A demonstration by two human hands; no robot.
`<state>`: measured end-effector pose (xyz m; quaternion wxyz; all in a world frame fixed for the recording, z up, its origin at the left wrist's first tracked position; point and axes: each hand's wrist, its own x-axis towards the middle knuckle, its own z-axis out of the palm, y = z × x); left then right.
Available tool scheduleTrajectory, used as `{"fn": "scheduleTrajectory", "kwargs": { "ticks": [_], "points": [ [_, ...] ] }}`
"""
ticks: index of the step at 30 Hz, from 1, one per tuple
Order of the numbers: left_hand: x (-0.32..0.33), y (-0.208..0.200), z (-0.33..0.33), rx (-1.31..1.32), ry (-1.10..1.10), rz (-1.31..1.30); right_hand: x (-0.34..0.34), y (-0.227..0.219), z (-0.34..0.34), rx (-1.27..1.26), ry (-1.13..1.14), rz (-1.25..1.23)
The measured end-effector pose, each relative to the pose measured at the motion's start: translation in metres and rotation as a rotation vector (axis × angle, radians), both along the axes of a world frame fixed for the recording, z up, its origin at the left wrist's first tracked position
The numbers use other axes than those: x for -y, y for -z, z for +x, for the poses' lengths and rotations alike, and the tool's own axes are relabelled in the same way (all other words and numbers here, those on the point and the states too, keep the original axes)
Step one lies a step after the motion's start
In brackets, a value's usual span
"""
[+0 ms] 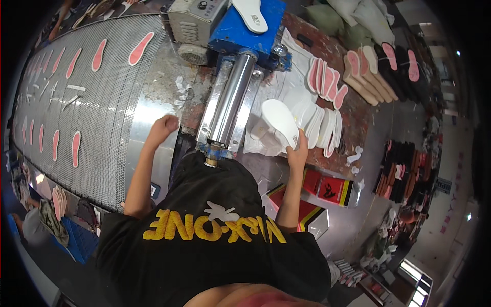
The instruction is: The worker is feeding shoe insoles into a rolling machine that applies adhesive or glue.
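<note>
My right hand (297, 150) grips a white shoe insole (279, 118) by its heel end, thumb on the upper face. The insole tilts over a stack of white insoles (316, 125) on the worktable. My left hand (164, 128) is curled closed over the metal edge between the mesh belt and the roller machine, and no object shows in it. Between my hands lies the machine's shiny metal roller (232, 100). Another white insole (250, 14) rests on the blue machine housing (249, 36).
On the left, a mesh conveyor belt (105, 97) carries several pink insoles with white rims. Pink-topped insoles (325, 79) are bunched behind the white stack. Red and black packages (327, 188) lie near my right forearm. A grey control box (197, 20) stands beside the blue housing.
</note>
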<state>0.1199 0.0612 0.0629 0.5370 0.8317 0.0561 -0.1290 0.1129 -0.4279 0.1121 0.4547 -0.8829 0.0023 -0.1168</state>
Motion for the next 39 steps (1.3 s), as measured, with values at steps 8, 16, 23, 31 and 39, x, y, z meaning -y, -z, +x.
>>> {"fn": "scheduleTrajectory", "kwargs": {
  "ticks": [8, 16, 23, 31, 39],
  "points": [
    [0.061, -0.136, 0.084, 0.356, 0.458, -0.008, -0.098, -0.053, 0.043, 0.000, -0.241, -0.214],
    [0.059, -0.129, 0.099, 0.598, 0.567, 0.377, -0.099, 0.002, 0.017, -0.107, -0.162, -0.059],
    [-0.011, -0.081, 0.103, 0.445, 0.462, 0.359, -0.053, 0.124, -0.048, -0.445, -0.029, -0.200],
    [-0.049, -0.020, -0.001, -0.049, -0.142, -0.803, -0.090, 0.124, -0.031, -0.595, 0.185, -0.562],
    [-0.044, -0.021, -0.047, 0.128, -0.467, -1.274, -0.081, 0.164, -0.007, -0.852, 0.194, -0.781]
  ]
}}
